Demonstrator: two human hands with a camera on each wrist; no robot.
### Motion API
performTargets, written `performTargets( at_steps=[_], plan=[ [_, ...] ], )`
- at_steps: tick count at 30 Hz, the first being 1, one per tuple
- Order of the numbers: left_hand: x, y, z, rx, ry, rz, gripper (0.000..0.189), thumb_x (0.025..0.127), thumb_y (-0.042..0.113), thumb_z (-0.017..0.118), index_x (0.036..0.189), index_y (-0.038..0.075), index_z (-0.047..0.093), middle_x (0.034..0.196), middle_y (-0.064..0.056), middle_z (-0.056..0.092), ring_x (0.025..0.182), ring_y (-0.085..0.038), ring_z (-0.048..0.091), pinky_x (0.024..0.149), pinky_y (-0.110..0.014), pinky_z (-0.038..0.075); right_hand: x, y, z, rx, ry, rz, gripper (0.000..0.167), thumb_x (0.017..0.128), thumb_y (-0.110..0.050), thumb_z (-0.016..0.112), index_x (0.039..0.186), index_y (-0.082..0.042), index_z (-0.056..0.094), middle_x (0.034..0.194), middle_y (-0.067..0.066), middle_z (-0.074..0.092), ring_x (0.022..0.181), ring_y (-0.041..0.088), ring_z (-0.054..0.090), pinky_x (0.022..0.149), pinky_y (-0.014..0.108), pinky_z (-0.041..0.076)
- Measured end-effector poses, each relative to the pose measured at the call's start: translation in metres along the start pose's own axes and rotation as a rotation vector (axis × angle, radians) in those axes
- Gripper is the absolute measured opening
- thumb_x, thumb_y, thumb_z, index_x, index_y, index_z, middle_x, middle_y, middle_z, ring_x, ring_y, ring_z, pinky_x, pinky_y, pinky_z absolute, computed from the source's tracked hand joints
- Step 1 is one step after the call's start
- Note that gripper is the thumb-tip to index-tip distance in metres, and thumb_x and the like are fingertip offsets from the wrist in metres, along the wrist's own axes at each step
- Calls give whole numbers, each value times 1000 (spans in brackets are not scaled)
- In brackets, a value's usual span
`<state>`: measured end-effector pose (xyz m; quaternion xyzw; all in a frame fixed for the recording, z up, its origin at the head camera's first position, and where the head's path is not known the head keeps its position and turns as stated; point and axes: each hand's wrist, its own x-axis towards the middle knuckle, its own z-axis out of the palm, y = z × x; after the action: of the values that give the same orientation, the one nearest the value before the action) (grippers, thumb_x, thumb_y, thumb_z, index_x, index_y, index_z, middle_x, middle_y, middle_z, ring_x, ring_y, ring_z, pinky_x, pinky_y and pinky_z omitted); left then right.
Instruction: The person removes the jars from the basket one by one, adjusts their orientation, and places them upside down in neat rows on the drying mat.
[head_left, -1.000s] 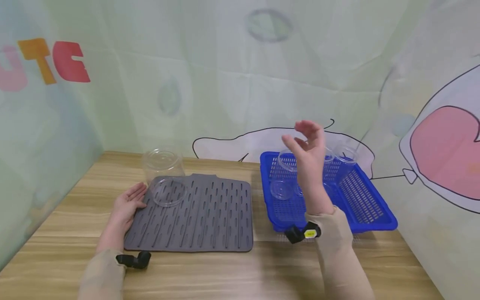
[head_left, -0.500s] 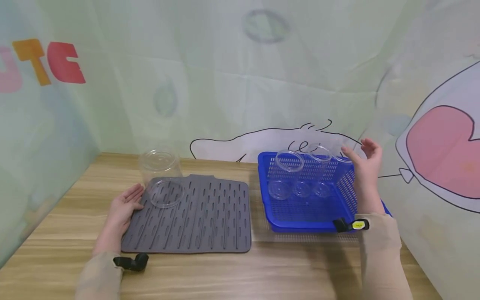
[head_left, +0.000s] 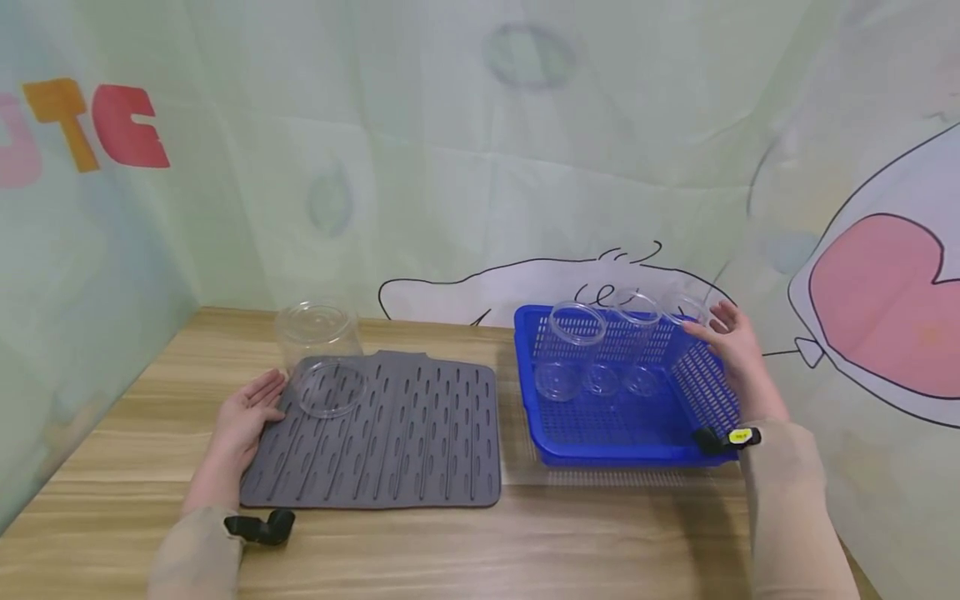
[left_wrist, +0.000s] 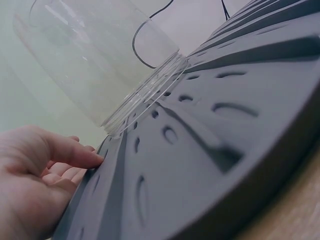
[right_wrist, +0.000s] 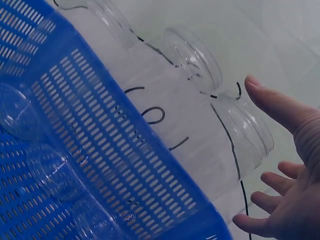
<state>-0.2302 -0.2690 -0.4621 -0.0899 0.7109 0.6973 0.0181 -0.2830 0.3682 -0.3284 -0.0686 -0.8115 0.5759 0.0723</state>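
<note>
My left hand (head_left: 243, 419) lies at the left edge of a grey ridged drying mat (head_left: 405, 450), its thumb touching the mat's border in the left wrist view. Close by, a clear plastic jar (head_left: 318, 325) stands upside down on the mat's far-left corner, rim downward. My right hand (head_left: 741, 354) is at the far right of a blue basket (head_left: 615, 456), beside the rightmost clear jar (right_wrist: 245, 125). Its thumb and fingers are spread apart, with the thumb near the jar's rim. Two more clear jars (head_left: 577, 325) stand upright in the basket, mouths up.
The wooden table (head_left: 360, 554) extends in front of the mat and basket. A printed curtain (head_left: 442, 167) hangs close behind and along both sides. The basket's raised walls surround the jars, whose rims rise above its back edge.
My right hand has moved right across the basket, then lowered toward the rightmost jar. The left hand, mat and upside-down jar have stayed in place.
</note>
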Motion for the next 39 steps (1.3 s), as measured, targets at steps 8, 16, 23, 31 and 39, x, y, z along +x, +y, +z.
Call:
performTargets(
  at_steps=[8, 16, 23, 31, 39],
  plan=[
    [1, -3, -2, -10, -5, 0, 78, 86, -21, 39, 155, -2, 7, 161, -22, 7, 150, -31, 11, 122, -30, 19, 11, 7, -3, -135, -216, 13, 92, 95, -22, 62, 155, -1, -4, 161, 28, 6, 148, 45, 11, 119, 62, 20],
    [0, -3, -1, -2, -10, 10, 77, 86, -21, 39, 154, -3, 7, 161, -23, 7, 150, -32, 11, 122, -30, 18, 17, 17, 3, -106, -276, 62, 95, 92, -14, 63, 155, -2, -7, 160, 32, 4, 146, 48, 14, 118, 63, 21],
    [0, -3, 0, -1, -6, 14, 77, 86, -21, 38, 154, -3, 7, 161, -23, 7, 150, -33, 10, 122, -31, 18, 21, 19, 6, -88, -258, 58, 97, 92, -15, 66, 156, -7, -6, 159, 33, 7, 146, 48, 14, 119, 64, 19],
    [1, -2, 1, 14, 15, 7, 76, 86, -19, 39, 154, -2, 9, 161, -22, 9, 150, -32, 13, 122, -31, 21, 21, 20, 9, -58, -249, 67, 94, 93, -17, 65, 157, -8, -4, 160, 31, 1, 147, 48, 11, 120, 63, 17],
    [-1, -1, 0, 2, 9, 14, 77, 86, -21, 39, 154, -4, 8, 161, -23, 9, 150, -33, 12, 122, -30, 20, 17, 18, 13, -32, -221, 65, 92, 93, -17, 64, 157, -8, -1, 160, 29, 5, 147, 45, 13, 120, 62, 18]
  ],
)
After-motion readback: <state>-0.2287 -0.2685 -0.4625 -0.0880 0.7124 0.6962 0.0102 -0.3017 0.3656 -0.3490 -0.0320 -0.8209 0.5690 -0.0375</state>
